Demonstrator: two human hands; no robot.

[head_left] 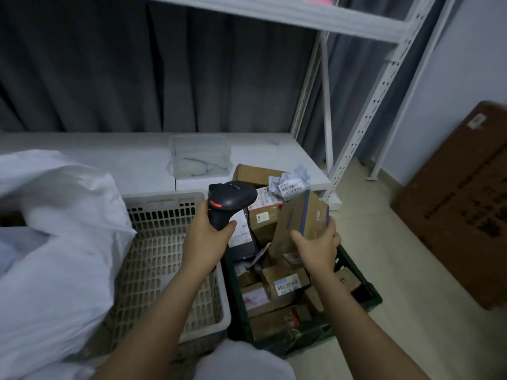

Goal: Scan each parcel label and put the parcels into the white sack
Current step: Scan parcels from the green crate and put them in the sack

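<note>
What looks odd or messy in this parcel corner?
The parcels in the dark crate lie jumbled at all angles, and a crumpled grey mailer bag sits atop the heap at the far end. Nothing looks spilled. The slotted white basket beside it looks empty.

A white basket [164, 259] sits open-topped between the white sack [55, 242] on the left and a dark crate [365, 294] crowded with parcels [285, 283] on the right. Behind them a low table [131, 157] carries a clear tub [200, 154]. Shelving posts [326, 105] rise at right, with bare floor [384, 270] beside a large carton [461, 204].
</note>
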